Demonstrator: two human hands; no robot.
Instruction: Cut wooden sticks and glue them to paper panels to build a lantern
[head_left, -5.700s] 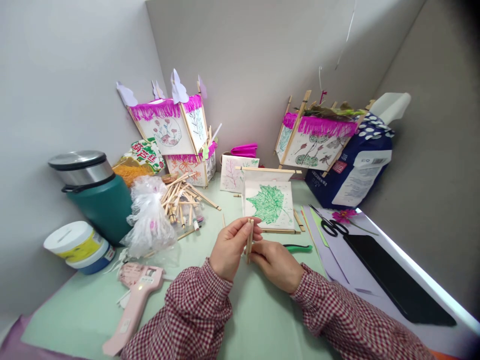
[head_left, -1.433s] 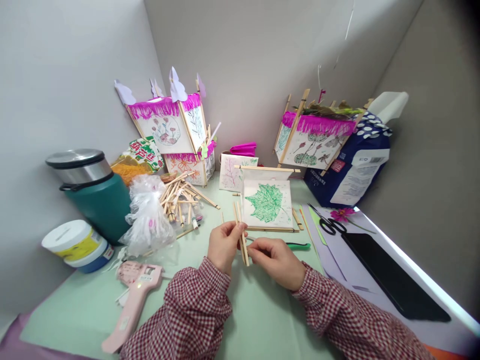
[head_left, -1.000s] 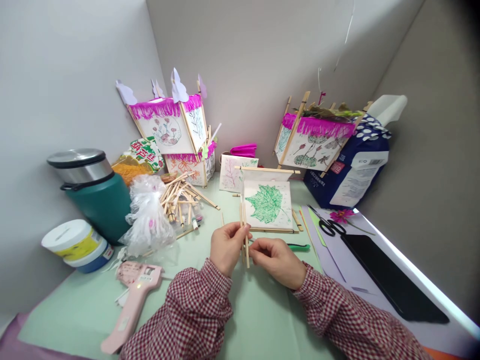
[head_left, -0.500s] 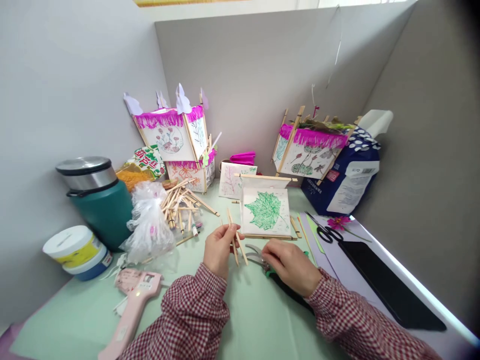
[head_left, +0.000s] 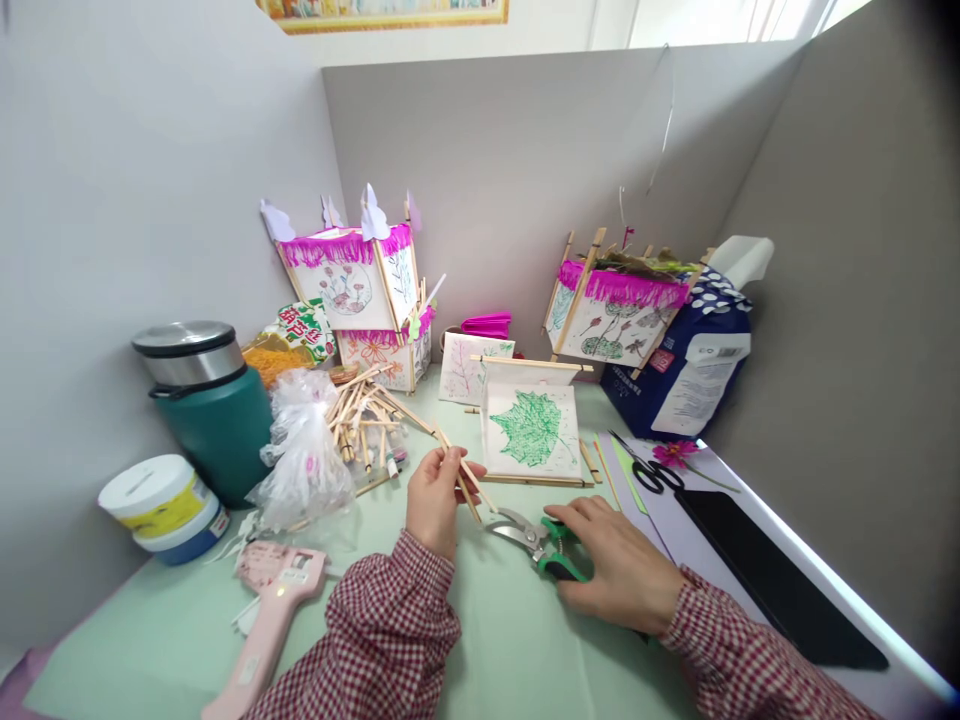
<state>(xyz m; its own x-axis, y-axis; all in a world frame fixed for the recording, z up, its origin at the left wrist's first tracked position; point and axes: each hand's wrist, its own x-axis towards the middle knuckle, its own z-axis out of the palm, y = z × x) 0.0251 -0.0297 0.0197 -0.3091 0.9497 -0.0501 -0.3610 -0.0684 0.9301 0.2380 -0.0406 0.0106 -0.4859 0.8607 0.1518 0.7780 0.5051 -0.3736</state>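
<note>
My left hand (head_left: 435, 500) pinches a pair of thin bamboo sticks (head_left: 466, 480) between thumb and fingers, their lower ends pointing toward the blades of green-handled pruning shears (head_left: 553, 550). Around the shears' handles my right hand (head_left: 619, 560) is curled, thumb on the near side and fingers on the far side. The blades are apart, just right of the sticks' tips, with nothing visible between them. Behind both hands stands a small stick-framed panel with a green maple leaf print (head_left: 531, 430).
Left are a pink glue gun (head_left: 274, 610), a teal flask (head_left: 217, 430), a white tub (head_left: 154, 495), a plastic bag (head_left: 304, 460) and a stick pile (head_left: 364, 415). Right are black scissors (head_left: 649, 475), a phone (head_left: 772, 570) and a tissue pack (head_left: 675, 375). Decorated lanterns (head_left: 345, 285) stand behind.
My right hand has moved right from over the shears' pivot to their handles, and the shears show more fully. My left hand still holds the sticks; the view has tilted up slightly.
</note>
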